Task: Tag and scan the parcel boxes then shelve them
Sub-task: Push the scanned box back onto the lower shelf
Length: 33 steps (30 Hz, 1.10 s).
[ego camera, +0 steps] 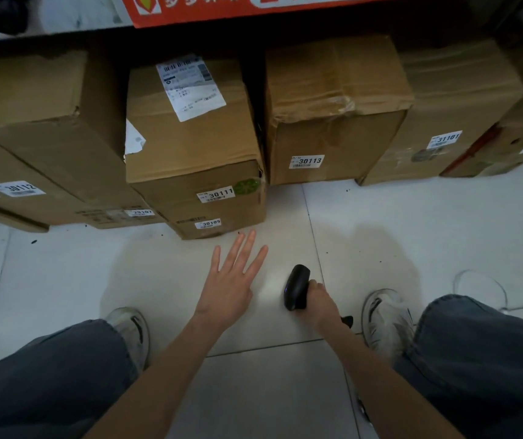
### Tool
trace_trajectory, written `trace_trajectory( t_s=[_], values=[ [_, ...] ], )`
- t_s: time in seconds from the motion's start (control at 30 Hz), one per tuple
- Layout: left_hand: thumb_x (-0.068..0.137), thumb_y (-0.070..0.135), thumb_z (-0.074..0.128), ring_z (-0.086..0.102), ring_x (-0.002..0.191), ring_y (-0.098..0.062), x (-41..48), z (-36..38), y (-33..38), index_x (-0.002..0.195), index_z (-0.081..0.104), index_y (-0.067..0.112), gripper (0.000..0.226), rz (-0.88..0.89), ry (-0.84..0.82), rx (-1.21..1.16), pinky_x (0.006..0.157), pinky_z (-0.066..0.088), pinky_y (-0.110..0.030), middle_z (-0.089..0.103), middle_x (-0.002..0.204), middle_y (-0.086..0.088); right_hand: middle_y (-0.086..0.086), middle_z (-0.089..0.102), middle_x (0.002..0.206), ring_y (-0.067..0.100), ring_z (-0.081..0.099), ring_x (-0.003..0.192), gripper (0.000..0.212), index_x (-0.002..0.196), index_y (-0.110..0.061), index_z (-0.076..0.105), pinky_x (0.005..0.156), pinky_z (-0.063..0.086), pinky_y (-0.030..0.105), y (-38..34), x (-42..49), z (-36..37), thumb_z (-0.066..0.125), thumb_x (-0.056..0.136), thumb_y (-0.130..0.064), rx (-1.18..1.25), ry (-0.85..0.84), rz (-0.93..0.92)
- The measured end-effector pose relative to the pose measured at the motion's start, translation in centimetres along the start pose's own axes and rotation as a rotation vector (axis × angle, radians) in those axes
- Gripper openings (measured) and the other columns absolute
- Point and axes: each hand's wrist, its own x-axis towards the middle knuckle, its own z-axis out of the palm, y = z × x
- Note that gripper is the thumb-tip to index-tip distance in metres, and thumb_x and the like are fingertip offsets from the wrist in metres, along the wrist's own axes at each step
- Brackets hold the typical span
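- Head view: a person crouches on a white tiled floor (412, 223) facing a row of cardboard boxes set under a shelf edge that carries an orange banner (254, 7).
- The left hand (231, 280) is flat and spread, fingers apart, holding nothing; it hovers over the floor just short of the lowest box in the middle stack.
- The right hand (318, 301) is wrapped around the grip of a black handheld scanner (296, 288), whose head points at the floor, where a pale patch of light shows, not at any tag.
- The parcel boxes are already tagged and against the shelf: the tall middle box (190, 144) sits on a lower box (219, 221), with a box (333, 115) to its right and others further out on both sides.
- Risk: since the scanner is aimed down, a trigger press would likely read nothing; it needs lifting to a tag first.
- Risk: the tags sit close together on the middle stack, so a loose aim may catch the wrong barcode.
- Risk: the tall box overhangs its base a little; a push from the free hand could tip it.
- Readable tags: 30112 (21, 188), 29107 (141, 212), 30111 (217, 194), 30105 (210, 223), 30113 (309, 160), 31101 (447, 139).
- The shipping label (190, 87) on top of the tall box is too small to read; the banner's characters are cut off.
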Motion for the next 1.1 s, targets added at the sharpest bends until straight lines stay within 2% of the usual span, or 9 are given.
trace_trajectory(
  t_s=[0.1,0.23,0.43,0.63,0.8,0.93,1.1],
  values=[
    [0.062,0.010,0.072,0.012,0.145,-0.028,-0.1,0.3,0.1,0.149,0.024,0.020,0.100,-0.007,-0.008,-0.008,0.109,0.014,-0.052,0.012,0.158,-0.010,0.012,0.046,0.120,0.029,0.055,0.105,0.041,0.117,-0.005,0.045,0.084,0.047,0.036,0.3,0.4,0.3,0.062,0.084,-0.022,-0.059,0.000,-0.020],
    [0.059,0.011,0.075,0.016,0.144,-0.028,-0.2,0.3,0.0,0.147,0.029,0.019,0.100,-0.004,0.011,-0.006,0.107,0.017,-0.052,0.021,0.157,-0.012,0.011,0.044,0.122,0.029,0.051,0.109,0.034,0.118,-0.005,0.045,0.078,0.040,0.034,0.5,0.9,0.6,0.054,0.087,-0.017,-0.153,0.014,-0.014],
    [0.058,0.013,0.078,0.016,0.144,-0.028,-0.5,0.7,-0.5,0.147,0.025,0.019,0.104,-0.020,-0.007,-0.005,0.107,0.019,-0.053,0.024,0.156,-0.013,0.010,0.045,0.123,0.027,0.052,0.110,0.036,0.119,-0.007,0.044,0.081,0.043,0.035,1.1,1.4,1.1,0.057,0.087,-0.015,-0.250,-0.017,-0.011],
    [0.065,0.015,0.075,0.010,0.146,-0.027,-0.7,1.3,-0.7,0.149,0.013,0.021,0.105,-0.037,-0.051,-0.018,0.109,0.013,-0.051,0.017,0.158,-0.011,0.009,0.045,0.124,0.025,0.051,0.110,0.038,0.121,-0.010,0.044,0.085,0.044,0.034,1.9,1.8,1.8,0.057,0.086,-0.013,-0.310,0.012,-0.041],
    [0.059,0.016,0.079,0.024,0.143,-0.030,-0.7,2.0,-0.7,0.148,0.023,0.019,0.105,-0.036,-0.022,-0.030,0.106,0.020,-0.051,0.025,0.156,-0.013,0.009,0.046,0.123,0.025,0.052,0.108,0.035,0.121,-0.011,0.045,0.086,0.044,0.034,1.9,2.1,2.3,0.055,0.087,-0.013,-0.289,0.054,-0.041],
    [0.059,0.012,0.076,0.017,0.143,-0.027,-0.7,2.2,-0.5,0.148,0.026,0.018,0.102,0.008,0.016,-0.055,0.106,0.020,-0.052,0.024,0.156,-0.012,0.008,0.048,0.122,0.025,0.051,0.112,0.038,0.124,-0.014,0.044,0.091,0.042,0.037,1.8,2.5,2.2,0.054,0.088,-0.017,-0.268,0.056,-0.015],
    [0.058,0.014,0.078,0.021,0.144,-0.027,-0.9,1.2,-1.0,0.148,0.027,0.018,0.103,0.009,0.028,-0.062,0.107,0.022,-0.049,0.025,0.156,-0.012,0.008,0.045,0.125,0.025,0.049,0.114,0.044,0.126,-0.015,0.040,0.093,0.041,0.036,1.5,1.7,1.0,0.057,0.086,-0.020,-0.316,0.049,-0.010]
  ],
)
